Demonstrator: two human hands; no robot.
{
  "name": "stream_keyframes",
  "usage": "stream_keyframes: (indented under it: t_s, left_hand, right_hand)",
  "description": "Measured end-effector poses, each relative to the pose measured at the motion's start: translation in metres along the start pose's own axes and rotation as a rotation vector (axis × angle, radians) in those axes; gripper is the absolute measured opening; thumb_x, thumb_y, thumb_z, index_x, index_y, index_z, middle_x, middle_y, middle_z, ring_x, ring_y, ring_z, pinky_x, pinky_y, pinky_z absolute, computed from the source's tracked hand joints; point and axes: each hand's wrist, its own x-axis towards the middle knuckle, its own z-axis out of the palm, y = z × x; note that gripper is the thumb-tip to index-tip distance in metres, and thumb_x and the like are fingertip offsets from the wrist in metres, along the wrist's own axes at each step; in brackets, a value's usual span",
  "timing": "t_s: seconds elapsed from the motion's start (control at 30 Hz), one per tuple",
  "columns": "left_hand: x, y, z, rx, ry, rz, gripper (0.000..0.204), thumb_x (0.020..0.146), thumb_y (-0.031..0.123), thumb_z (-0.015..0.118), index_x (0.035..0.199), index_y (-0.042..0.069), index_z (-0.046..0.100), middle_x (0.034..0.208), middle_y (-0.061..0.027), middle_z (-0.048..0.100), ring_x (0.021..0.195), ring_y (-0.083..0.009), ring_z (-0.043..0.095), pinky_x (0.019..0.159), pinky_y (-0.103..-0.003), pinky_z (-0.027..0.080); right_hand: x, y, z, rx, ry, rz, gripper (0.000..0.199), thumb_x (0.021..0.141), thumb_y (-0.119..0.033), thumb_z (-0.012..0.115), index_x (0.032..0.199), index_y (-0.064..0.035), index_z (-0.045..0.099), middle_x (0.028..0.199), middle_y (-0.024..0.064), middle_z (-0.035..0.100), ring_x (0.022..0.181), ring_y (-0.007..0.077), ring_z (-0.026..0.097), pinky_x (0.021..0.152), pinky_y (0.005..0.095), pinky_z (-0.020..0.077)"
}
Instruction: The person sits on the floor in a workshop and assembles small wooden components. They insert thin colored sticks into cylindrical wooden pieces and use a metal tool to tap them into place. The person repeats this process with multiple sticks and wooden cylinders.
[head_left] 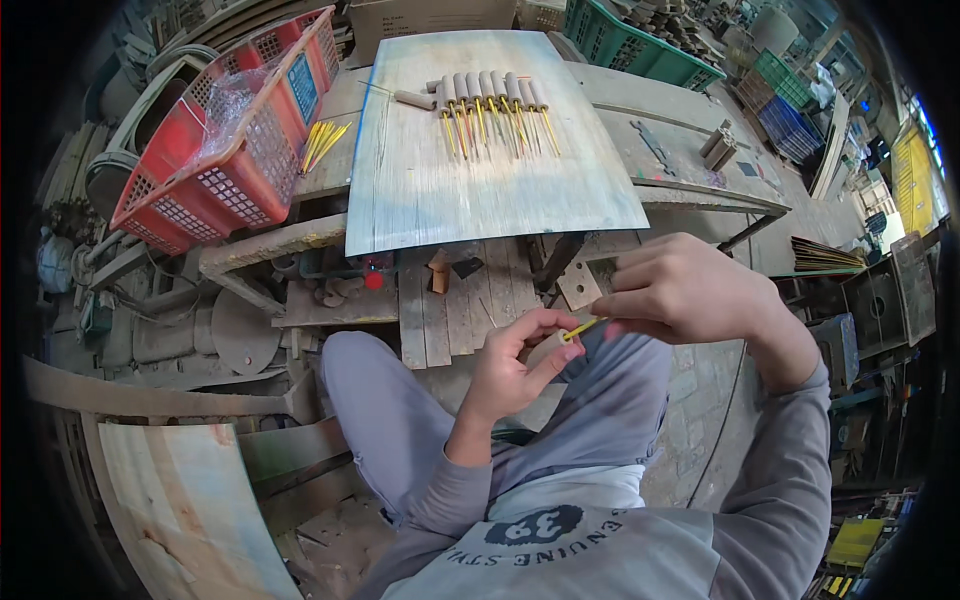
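- Cylinder [547,350], short and pale, sits in your left hand [512,372], above your lap and just nearer than the board's near edge.
- Your left hand is curled closed around it, thumb on the near side and index finger bent over the far side.
- A thin yellow rod [583,328] stands out of the cylinder's right end, slanting up to the right.
- Your right hand [678,292] comes in from the right, fingers bent and drawn together, its thumb and fingertips pinched on the rod's outer end.
- On the far half of the pale board [400,205] in front of you lies a row of cylinders with yellow rods [487,92], side by side, most rods pointing toward you; one more piece [414,100] lies crosswise at the row's left end.
- Just left of the board you have a loose bunch of yellow rods [321,147], right beside the red crate [150,215], which has clear plastic wrap in it.
- To the board's right, on the wooden bench [625,95], you have a wrench-like tool [652,147] and, farther right, an upright grey-brown block [718,148].
- A green crate [610,45] stands beyond, far right.
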Motion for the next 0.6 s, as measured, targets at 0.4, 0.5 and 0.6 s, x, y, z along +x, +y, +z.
stream_keyframes:
  t_s: [0.4, 0.5, 0.6]
  left_hand:
    - [-0.001, 0.019, -0.065, -0.051, 0.479, 0.027, 0.019, 0.092, 0.012, 0.056, 0.104, -0.001, 0.063, 0.086, -0.0119, 0.067, 0.055, -0.0092, 0.055, 0.048, -0.020, 0.044]
    - [0.000, 0.017, -0.062, -0.103, 0.385, -0.010, 0.020, 0.092, 0.012, 0.054, 0.106, 0.000, 0.061, 0.089, -0.0126, 0.067, 0.058, -0.0099, 0.057, 0.050, -0.021, 0.045]
    - [-0.001, 0.018, -0.060, -0.080, 0.308, -0.035, 0.021, 0.093, 0.013, 0.053, 0.109, 0.000, 0.060, 0.090, -0.0125, 0.067, 0.061, -0.0103, 0.058, 0.054, -0.022, 0.046]
  right_hand:
    - [0.001, 0.104, 0.021, 0.711, 0.568, 0.685, 0.026, 0.097, -0.018, 0.044, 0.083, 0.0000, 0.056, 0.057, 0.0035, 0.058, 0.049, 0.0073, 0.052, 0.047, 0.0242, 0.0401]
    - [0.040, 0.155, 0.060, 0.723, 0.831, 0.904, 0.025, 0.095, -0.018, 0.044, 0.086, 0.0020, 0.056, 0.057, 0.0061, 0.060, 0.045, 0.0091, 0.051, 0.046, 0.0251, 0.0405]
    - [0.080, 0.188, 0.081, 0.575, 0.869, 1.023, 0.028, 0.092, -0.019, 0.045, 0.084, 0.0038, 0.060, 0.059, 0.0100, 0.063, 0.047, 0.0131, 0.055, 0.049, 0.0293, 0.0441]
